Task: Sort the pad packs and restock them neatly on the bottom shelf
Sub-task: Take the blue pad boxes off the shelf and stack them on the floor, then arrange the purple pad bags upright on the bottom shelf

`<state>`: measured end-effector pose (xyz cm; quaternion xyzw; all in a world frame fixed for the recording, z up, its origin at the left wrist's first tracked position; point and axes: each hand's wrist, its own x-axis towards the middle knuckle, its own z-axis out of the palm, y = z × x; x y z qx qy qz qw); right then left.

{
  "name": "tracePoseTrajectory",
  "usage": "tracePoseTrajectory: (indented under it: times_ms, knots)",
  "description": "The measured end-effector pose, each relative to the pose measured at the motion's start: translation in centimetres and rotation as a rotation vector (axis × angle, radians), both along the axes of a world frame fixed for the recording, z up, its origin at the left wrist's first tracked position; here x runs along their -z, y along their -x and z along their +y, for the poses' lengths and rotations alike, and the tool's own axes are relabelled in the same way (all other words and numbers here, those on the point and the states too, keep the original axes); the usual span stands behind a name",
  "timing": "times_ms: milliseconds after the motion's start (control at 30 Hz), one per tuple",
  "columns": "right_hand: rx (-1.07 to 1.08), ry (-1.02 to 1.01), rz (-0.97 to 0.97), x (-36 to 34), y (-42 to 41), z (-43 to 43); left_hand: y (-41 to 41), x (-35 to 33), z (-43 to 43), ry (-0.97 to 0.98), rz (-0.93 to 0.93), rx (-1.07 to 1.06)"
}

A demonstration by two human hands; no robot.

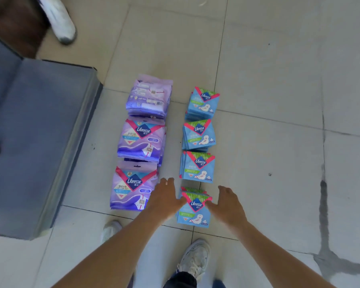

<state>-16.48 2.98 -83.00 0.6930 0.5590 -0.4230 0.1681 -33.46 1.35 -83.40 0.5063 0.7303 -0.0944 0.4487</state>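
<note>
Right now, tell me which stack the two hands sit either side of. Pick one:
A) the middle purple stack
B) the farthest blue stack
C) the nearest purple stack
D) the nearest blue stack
D: the left hand and the right hand lie with straight fingers against opposite sides of the nearest blue stack.

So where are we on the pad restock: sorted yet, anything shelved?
Done: sorting looks finished. Three purple stacks and four blue stacks lie in separate columns on the floor. In hand: the left hand and right hand flank the nearest blue stack, fingers straight, probably squaring it or about to lift it. Left: all the restocking, since no pack shows on the grey shelf.
</note>
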Motion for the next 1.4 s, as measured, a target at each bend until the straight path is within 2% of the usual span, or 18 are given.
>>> tracePoseTrajectory:
  times_ms: [100, 300, 500, 700, 1000, 1233, 1400]
  knots:
    - [-0.202, -0.049, -0.027, -7.5, 1.6, 2.0, 1.4, -7.6, 1.6, -0.109, 0.093, 0.129]
    - [-0.386, -0.206, -0.052, -23.0, 6.6, 6.1, 5.6, -22.8, 5.5, -0.273, 0.206, 0.224]
    - [-0.429, -0.397, -0.039, -36.5, 9.9, 8.1, 9.4, -35.9, 7.3, -0.426, 0.244, 0.176]
    - [-0.415, -0.524, -0.041, -47.1, 11.1, 5.6, 11.9, -45.8, 4.1, -0.55, 0.25, 0.195]
    - [-0.336, -0.596, -0.075, -55.5, 10.7, 0.6, 12.0, -53.6, 0.6, -0.635, 0.236, 0.258]
    - [-0.299, -0.563, -0.165, -58.5, 9.2, -1.7, 12.3, -56.9, 0.2, -0.638, 0.217, 0.295]
    - [-0.297, -0.58, -0.16, -59.8, 10.1, -1.7, 13.3, -58.3, 0.5, -0.622, 0.22, 0.306]
